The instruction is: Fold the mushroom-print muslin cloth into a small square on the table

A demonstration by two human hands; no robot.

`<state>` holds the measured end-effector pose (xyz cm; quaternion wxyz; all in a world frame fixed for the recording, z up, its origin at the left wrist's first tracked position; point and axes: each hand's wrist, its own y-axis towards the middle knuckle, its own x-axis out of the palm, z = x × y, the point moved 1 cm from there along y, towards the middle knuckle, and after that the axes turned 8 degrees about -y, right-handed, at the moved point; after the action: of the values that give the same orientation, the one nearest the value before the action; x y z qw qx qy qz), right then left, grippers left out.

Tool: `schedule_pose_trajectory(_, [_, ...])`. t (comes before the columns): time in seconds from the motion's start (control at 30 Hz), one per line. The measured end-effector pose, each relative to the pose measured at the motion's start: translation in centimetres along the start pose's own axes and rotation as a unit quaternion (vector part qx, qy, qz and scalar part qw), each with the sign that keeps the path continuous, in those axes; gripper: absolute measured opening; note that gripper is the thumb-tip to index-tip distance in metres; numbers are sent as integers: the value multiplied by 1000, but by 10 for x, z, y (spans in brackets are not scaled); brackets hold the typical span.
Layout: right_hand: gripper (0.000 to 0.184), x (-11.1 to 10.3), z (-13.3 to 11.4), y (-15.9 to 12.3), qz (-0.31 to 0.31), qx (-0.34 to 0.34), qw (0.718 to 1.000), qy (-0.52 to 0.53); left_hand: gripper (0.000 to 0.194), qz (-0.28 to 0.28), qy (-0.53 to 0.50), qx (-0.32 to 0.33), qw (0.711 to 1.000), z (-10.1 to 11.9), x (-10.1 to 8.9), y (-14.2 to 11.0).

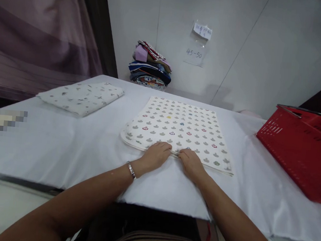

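A folded white cloth (177, 125) printed with rows of small grey and coloured motifs lies flat on the white-covered table (91, 140) in front of me. Its left side curves round in a fold, and layers show along the near edge. My left hand (157, 156), with a silvery band at the wrist, grips that near edge around its middle. Just to the right, my right hand (192, 162) holds the same edge, fingers on top; both thumbs are mostly hidden. A small gap separates the hands.
Another folded printed cloth (81, 96) lies at the table's left. A red plastic basket (295, 151) stands on the right. Against the wall at the back is a stack of folded fabrics (150, 67), with paper signs (194, 54) to its right. A mauve curtain (39, 31) hangs left.
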<state>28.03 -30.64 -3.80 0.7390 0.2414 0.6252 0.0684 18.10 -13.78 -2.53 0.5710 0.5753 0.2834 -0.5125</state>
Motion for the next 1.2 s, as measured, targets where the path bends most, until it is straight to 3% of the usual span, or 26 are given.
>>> schedule_pose_trajectory(0.13, [22, 0, 0, 0, -3, 0, 1000, 4, 21, -2, 20, 29, 999, 1, 3, 0])
schedule_pose_trajectory(0.37, [18, -6, -3, 1, -25, 21, 999, 15, 20, -51, 36, 25, 998, 4, -3, 1])
schedule_pose_trajectory(0.83, [22, -5, -2, 9, -72, 30, 996, -39, 14, -20, -10, 14, 1000, -4, -3, 8])
schedule_pose_trajectory(1.0, [22, -1, 0, 9, -72, 44, 996, -26, 20, -59, 40, 56, 996, -6, 2, 19])
schedule_pose_trajectory(1.2, [27, -8, 3, 2, -63, 43, 997, -6, 20, -40, 30, 25, 998, -5, 1, 19])
